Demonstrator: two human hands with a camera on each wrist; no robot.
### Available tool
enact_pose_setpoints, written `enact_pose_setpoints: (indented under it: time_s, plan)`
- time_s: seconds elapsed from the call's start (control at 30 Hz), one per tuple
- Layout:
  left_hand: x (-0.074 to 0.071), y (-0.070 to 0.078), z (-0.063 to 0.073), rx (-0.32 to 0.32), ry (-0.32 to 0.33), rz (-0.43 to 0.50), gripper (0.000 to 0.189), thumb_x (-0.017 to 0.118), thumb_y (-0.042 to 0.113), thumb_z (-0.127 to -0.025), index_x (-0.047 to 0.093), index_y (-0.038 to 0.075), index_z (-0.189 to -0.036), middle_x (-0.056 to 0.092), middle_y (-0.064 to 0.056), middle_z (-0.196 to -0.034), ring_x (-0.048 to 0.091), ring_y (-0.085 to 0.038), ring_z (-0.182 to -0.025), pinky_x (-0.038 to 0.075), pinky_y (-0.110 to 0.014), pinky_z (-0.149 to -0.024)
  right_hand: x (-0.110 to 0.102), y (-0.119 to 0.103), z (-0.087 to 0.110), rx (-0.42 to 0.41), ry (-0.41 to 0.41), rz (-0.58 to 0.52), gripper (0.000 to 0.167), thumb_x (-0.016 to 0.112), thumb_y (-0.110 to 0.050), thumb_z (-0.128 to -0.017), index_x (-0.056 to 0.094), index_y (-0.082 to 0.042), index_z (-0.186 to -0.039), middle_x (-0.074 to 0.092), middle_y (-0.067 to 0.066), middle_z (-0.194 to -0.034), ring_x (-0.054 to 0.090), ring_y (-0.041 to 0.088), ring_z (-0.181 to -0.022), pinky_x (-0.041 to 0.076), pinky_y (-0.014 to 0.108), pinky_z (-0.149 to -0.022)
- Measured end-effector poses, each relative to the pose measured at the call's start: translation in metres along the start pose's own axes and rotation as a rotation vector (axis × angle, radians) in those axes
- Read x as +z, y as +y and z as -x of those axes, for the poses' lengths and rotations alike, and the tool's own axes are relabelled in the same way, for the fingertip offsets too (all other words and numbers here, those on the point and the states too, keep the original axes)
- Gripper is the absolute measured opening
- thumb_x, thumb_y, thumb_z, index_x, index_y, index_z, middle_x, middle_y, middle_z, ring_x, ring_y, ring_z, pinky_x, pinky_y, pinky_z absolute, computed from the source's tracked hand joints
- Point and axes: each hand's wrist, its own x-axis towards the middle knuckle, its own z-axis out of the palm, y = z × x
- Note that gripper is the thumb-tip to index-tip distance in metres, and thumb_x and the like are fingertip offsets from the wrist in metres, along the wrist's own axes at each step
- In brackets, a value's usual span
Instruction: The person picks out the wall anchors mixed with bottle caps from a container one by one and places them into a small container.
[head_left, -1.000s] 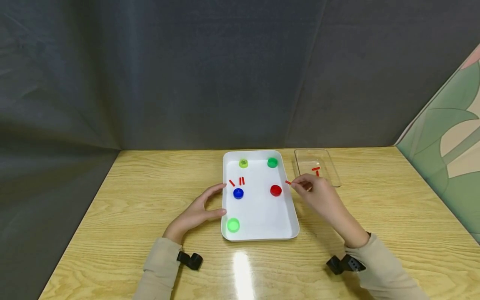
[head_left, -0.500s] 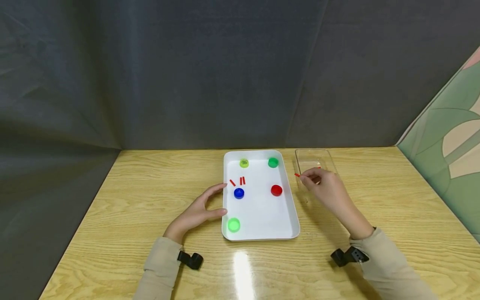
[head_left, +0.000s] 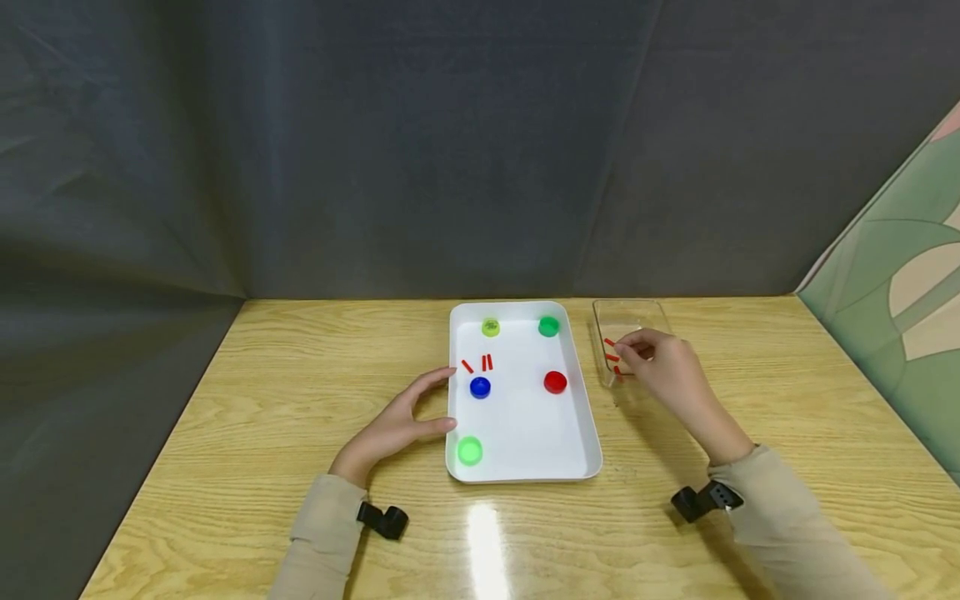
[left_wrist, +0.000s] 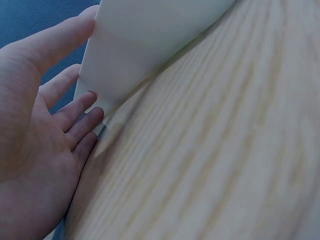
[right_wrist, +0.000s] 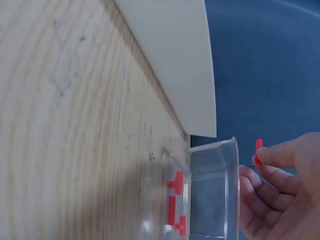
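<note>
In the head view my right hand (head_left: 660, 362) pinches a small red stick (head_left: 609, 342) between thumb and index finger, above the clear plastic box (head_left: 630, 303). The right wrist view shows the pinched red stick (right_wrist: 259, 144) outside and above the box rim, and several red pieces (right_wrist: 172, 210) lying in the box. My left hand (head_left: 393, 429) is at the left side of the white tray (head_left: 525, 433), thumb and index finger spread apart and touching its rim. The left wrist view shows the other left fingers (left_wrist: 80, 125) extended near the tray wall.
Inside the tray lie several bottle caps: yellow-green (head_left: 491, 327), green (head_left: 549, 326), blue (head_left: 480, 387), red (head_left: 555, 382) and light green (head_left: 470, 451). Red sticks (head_left: 485, 363) lie above the blue cap. A dark curtain (head_left: 450, 150) hangs behind the wooden table (head_left: 300, 350).
My right hand has moved right from the tray's right rim to above the clear box, keeping the red stick pinched. The left hand has stayed at the tray.
</note>
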Motion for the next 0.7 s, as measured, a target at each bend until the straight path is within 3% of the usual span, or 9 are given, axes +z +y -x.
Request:
enact_pose_setpoints:
  time_s: [0.3,0.7]
  plan:
    - [0.000,0.000,-0.001,0.002,0.004,-0.001,0.074,0.078,0.023,-0.088,0.040,0.029,-0.151,0.035,-0.001,-0.156,0.026,-0.024,-0.145,0.018,-0.054,-0.117,0.000,0.010,-0.009,0.043,-0.031,0.015,0.017,0.063,-0.012,-0.098,0.071,0.003,-0.100,0.071,0.018,-0.092,0.064,0.026,-0.078,0.047,0.030,-0.058]
    - [0.001,0.001,-0.002,-0.005,0.007,0.003,0.074,0.078,0.023,-0.087,0.040,0.029,-0.151,0.034,0.000,-0.156,0.024,-0.024,-0.146,0.018,-0.054,-0.117,0.003,0.019,-0.022,0.034,-0.046,0.086,0.019,0.063,-0.014,-0.097,0.071,0.003,-0.098,0.069,0.014,-0.083,0.054,0.019,-0.064,0.044,0.033,-0.058]
